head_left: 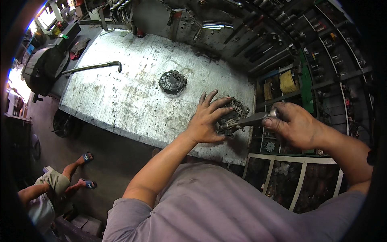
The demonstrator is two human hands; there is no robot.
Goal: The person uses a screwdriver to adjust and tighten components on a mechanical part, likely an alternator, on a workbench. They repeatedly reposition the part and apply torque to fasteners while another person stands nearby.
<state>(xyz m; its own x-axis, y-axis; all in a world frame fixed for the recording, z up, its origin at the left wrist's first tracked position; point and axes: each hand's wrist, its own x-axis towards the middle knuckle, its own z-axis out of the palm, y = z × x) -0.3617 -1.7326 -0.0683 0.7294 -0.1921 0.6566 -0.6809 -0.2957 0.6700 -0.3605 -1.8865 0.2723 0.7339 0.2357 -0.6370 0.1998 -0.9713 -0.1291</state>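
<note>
Hands: two, both yours. Your left hand (207,121) is spread wide, fingers fanned apart, laid against the left side of a round vented metal housing (240,105); the index finger and thumb lie along its far and near sides. Your right hand (296,124) is closed around one steel hand tool (254,119) with a ring-shaped end; the ring shows by your thumb and index finger, and the shank runs left over the housing. Whether the tool's tip touches it, you cannot tell from this view

Vented round parts on the metal-topped workbench (133,97): two. The one at your hands sits near the bench's right end; the second, a dark slotted round cover (173,82), lies farther off, left of it and well apart from both hands

Bent steel bars: one (94,67), lying at the far left of the bench, hooked end toward the right. Bench vises: one (45,70), dark, beyond the left edge

Right side: one toothed wheel (269,146) on the shelving (284,97); near right, one divided tray (298,177). Hand tools hang on the far panel (151,18), too crowded to count. Other people: one (54,181), near left, with two sandals showing
</note>
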